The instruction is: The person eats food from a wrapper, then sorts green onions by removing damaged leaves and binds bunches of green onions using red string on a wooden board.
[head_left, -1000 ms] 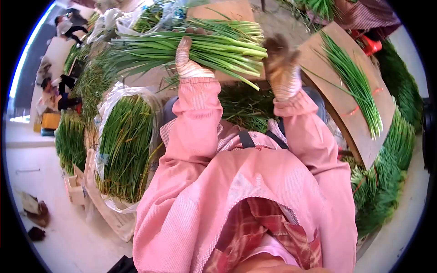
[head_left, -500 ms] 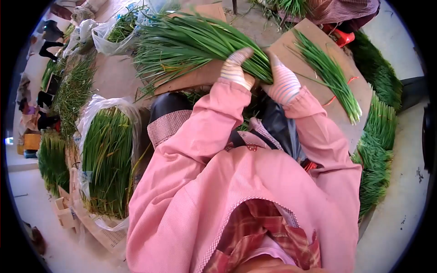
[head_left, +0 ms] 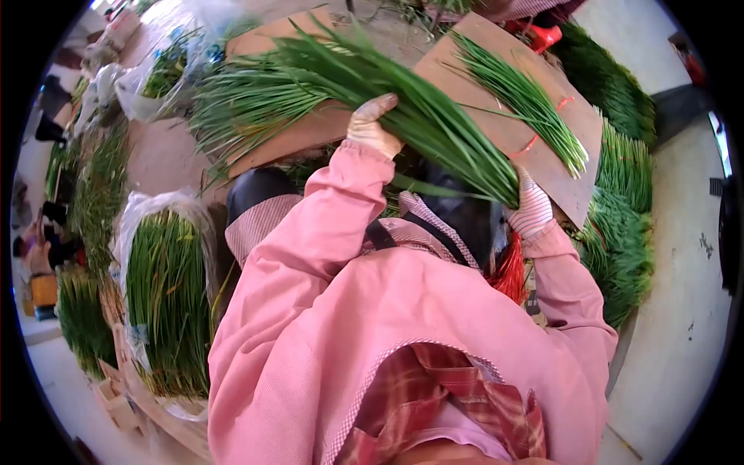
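A long bunch of green garlic chives (head_left: 442,116) stretches between my two gloved hands. My right hand (head_left: 533,205), in a striped glove, is closed around its lower right end. Further up the bunch, my left hand (head_left: 374,126) curls its thumb and fingers against the leaves. More loose chives (head_left: 260,97) fan out on a board beneath the held bunch's left part. To the right, a smaller bunch of chives (head_left: 519,93) lies on a brown board (head_left: 473,31), with a red tie (head_left: 529,145) under it.
A plastic-lined crate of upright chives (head_left: 167,298) stands at my left. Stacked chives (head_left: 620,225) line the right side. Red strands (head_left: 509,271) hang by my right knee. A white plastic bag (head_left: 139,101) with greens is at the upper left; other people are at the far left.
My right hand has moved down and to the right with the chives' end, away from my left hand. The bunch now slants more steeply. The camera view has shifted slightly.
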The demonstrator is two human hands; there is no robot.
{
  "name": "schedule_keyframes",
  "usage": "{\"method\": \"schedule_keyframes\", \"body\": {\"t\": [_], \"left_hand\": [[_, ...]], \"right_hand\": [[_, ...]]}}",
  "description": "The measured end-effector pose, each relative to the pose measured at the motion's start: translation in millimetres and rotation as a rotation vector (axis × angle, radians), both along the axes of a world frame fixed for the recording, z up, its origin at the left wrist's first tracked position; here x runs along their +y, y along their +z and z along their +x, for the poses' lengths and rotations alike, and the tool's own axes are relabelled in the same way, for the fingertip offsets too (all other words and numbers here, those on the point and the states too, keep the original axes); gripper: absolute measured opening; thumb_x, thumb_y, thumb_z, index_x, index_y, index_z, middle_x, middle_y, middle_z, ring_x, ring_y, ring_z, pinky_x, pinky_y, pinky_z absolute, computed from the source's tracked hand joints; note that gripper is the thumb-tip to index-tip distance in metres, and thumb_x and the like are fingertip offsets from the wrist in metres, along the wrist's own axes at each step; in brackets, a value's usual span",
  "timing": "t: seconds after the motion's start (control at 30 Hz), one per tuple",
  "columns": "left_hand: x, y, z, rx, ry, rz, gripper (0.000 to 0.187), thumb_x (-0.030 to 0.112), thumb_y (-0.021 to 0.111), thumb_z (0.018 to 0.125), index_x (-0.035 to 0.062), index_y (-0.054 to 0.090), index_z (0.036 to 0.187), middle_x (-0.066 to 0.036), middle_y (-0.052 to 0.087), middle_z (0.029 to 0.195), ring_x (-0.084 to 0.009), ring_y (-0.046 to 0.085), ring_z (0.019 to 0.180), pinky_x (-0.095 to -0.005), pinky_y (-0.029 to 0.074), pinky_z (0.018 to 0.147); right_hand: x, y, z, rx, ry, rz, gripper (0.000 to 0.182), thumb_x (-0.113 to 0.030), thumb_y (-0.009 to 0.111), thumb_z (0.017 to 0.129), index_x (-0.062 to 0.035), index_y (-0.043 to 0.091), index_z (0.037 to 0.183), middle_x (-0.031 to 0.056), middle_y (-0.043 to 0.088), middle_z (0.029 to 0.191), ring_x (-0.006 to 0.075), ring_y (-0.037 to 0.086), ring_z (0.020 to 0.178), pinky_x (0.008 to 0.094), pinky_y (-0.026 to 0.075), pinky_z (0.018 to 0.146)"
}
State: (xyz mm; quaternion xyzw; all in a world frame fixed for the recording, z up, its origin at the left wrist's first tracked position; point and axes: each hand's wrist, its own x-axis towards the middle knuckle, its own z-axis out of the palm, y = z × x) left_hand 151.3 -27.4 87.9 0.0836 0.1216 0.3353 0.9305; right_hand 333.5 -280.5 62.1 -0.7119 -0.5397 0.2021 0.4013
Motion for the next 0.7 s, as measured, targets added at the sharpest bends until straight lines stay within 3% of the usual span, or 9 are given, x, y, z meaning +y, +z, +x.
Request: {"method": "schedule_keyframes", "body": {"t": [0.03,0.07,0.1,0.17,0.23,0.43,0.53,0.6,0.7], "left_hand": [[-4.7,-0.7,2.4,-0.059,-0.022,0.040,0.034,0.003,0.055,0.070,0.0017,0.052,0.103,-0.014,0.056,0.104,-0.0321,0.052,0.098,-0.0495,0.038,0.090],[-8.1,-3.7,6.4,-0.050,-0.046,0.019,0.034,0.004,0.055,0.070,0.0018,0.053,0.103,-0.014,0.056,0.104,-0.0319,0.052,0.099,-0.0484,0.037,0.091],[-11.3,-8.1,10.2,-0.035,-0.086,-0.005,0.034,0.004,0.055,0.070,0.0019,0.053,0.103,-0.014,0.056,0.105,-0.0317,0.051,0.100,-0.0472,0.037,0.092],[-9.8,-26.7,23.2,-0.015,-0.138,0.013,0.034,0.005,0.057,0.068,0.0017,0.055,0.101,-0.014,0.057,0.103,-0.0322,0.053,0.098,-0.0488,0.038,0.090],[-1.6,-41.0,43.2,-0.047,-0.211,-0.004,0.033,0.007,0.059,0.066,0.0016,0.057,0.099,-0.015,0.058,0.101,-0.0330,0.054,0.095,-0.0506,0.040,0.088],[25.8,50.9,154.1,0.297,-0.034,0.115,0.025,0.011,0.054,0.075,0.0030,0.056,0.098,-0.012,0.057,0.102,-0.0290,0.053,0.095,-0.0490,0.040,0.086],[81.2,76.7,190.9,0.269,0.070,0.202,0.025,0.018,0.052,0.077,0.0045,0.055,0.098,-0.010,0.056,0.103,-0.0290,0.052,0.096,-0.0481,0.039,0.087],[115.1,74.5,187.4,0.328,0.169,0.264,0.030,0.020,0.052,0.079,0.0070,0.050,0.106,-0.010,0.050,0.113,-0.0287,0.047,0.103,-0.0468,0.037,0.090],[143.5,39.6,157.0,0.538,0.265,0.343,0.040,0.022,0.052,0.081,0.0102,0.042,0.117,-0.008,0.042,0.120,-0.0268,0.040,0.112,-0.0432,0.031,0.096]], "right_hand": [[-0.1,12.8,-14.7,-0.081,-0.008,-0.040,0.055,-0.005,0.060,0.069,-0.0088,0.038,0.119,0.0192,0.054,0.102,0.0332,0.054,0.094,0.0366,0.046,0.075],[-6.6,31.1,-24.1,-0.404,-0.125,-0.132,0.055,-0.006,0.059,0.069,-0.0092,0.038,0.119,0.0201,0.054,0.103,0.0324,0.053,0.096,0.0365,0.045,0.076],[-12.1,36.7,-25.2,-0.453,-0.122,-0.160,0.057,-0.005,0.058,0.068,-0.0093,0.036,0.121,0.0202,0.055,0.100,0.0325,0.055,0.092,0.0369,0.045,0.075],[-18.2,39.9,-21.9,-0.323,-0.129,-0.391,0.057,-0.004,0.057,0.068,-0.0093,0.035,0.120,0.0200,0.055,0.098,0.0338,0.056,0.088,0.0371,0.045,0.073],[-32.9,-14.7,12.1,-0.235,-0.133,-0.265,0.056,-0.004,0.058,0.067,-0.0087,0.037,0.118,0.0191,0.056,0.096,0.0338,0.056,0.087,0.0372,0.045,0.072],[-22.3,58.2,116.4,-0.623,-0.340,-0.224,0.061,-0.008,0.065,0.060,-0.0089,0.039,0.116,0.0159,0.056,0.096,0.0314,0.056,0.089,0.0361,0.045,0.076],[-21.2,67.6,196.2,-0.610,-0.414,-0.268,0.062,-0.005,0.066,0.064,-0.0073,0.038,0.119,0.0133,0.058,0.098,0.0218,0.057,0.087,0.0290,0.046,0.077],[-20.7,69.7,230.5,-0.661,-0.417,-0.210,0.058,-0.002,0.064,0.066,-0.0082,0.040,0.119,0.0129,0.057,0.100,0.0233,0.056,0.089,0.0283,0.045,0.078],[-25.9,40.6,256.3,-0.763,-0.433,-0.567,0.056,0.002,0.059,0.069,-0.0111,0.039,0.120,0.0162,0.054,0.103,0.0301,0.054,0.093,0.0328,0.044,0.080]]}}
